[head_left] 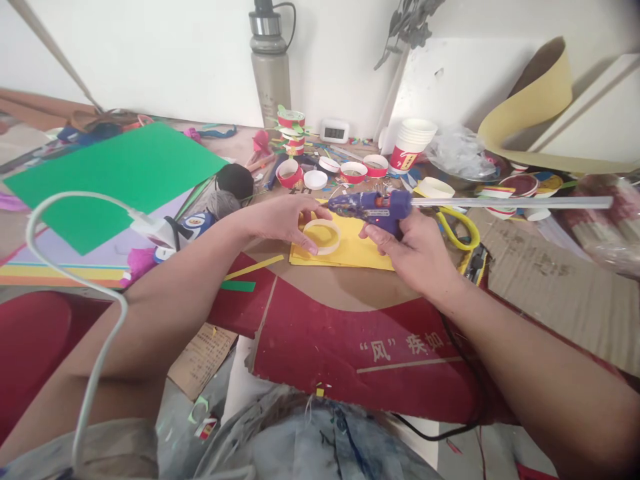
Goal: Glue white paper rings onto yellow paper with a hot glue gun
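Note:
My right hand point(420, 250) is wrapped round a blue glue gun point(383, 208), with a long clear glue stick point(515, 203) poking out of its back. The gun's nozzle points left, close to the fingertips of my left hand point(287, 223). Between thumb and fingers, that hand grips a white paper ring point(327, 250), which looks like a slice of a paper cup. Beneath the ring lie sheets of yellow paper point(360, 257) on a piece of red and brown cardboard point(320, 320).
Red and white cup rings point(353, 173) stand behind my hands, near stacked paper cups point(413, 143) and a grey bottle point(270, 73). Green paper point(115, 173) covers the left side. A roll of yellow tape point(457, 230) lies right. A white cable point(107, 347) crosses my left arm.

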### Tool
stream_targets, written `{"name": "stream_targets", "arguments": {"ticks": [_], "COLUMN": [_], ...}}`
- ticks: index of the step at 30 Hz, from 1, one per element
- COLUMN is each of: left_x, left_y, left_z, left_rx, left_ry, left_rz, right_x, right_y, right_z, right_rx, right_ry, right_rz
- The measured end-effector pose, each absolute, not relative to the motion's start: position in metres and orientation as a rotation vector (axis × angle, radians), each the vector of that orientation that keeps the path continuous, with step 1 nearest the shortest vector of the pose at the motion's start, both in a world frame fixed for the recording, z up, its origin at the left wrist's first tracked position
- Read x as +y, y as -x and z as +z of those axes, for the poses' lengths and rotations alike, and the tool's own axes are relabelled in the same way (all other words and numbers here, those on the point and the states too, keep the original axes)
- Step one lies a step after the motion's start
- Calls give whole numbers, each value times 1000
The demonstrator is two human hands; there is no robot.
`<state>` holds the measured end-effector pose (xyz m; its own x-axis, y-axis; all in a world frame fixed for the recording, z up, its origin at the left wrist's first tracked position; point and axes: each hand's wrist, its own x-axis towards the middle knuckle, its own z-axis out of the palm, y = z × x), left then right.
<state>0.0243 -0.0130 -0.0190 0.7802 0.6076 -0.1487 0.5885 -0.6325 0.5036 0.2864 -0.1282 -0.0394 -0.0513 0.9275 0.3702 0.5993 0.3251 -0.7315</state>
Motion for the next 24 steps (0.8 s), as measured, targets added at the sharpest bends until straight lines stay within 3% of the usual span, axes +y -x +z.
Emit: {"name": "stream_targets", "arguments": {"ticks": [24], "left_x": [-6], "left_y": [-15], "left_z": [-17], "left_rx": [869], "left_ry": [-2338], "left_rz": [96], "right_x": [-126], "right_y": [-273], "right_z": [-52], "right_rx": [-2016], "right_ry": [1597], "right_rz": [283]}}
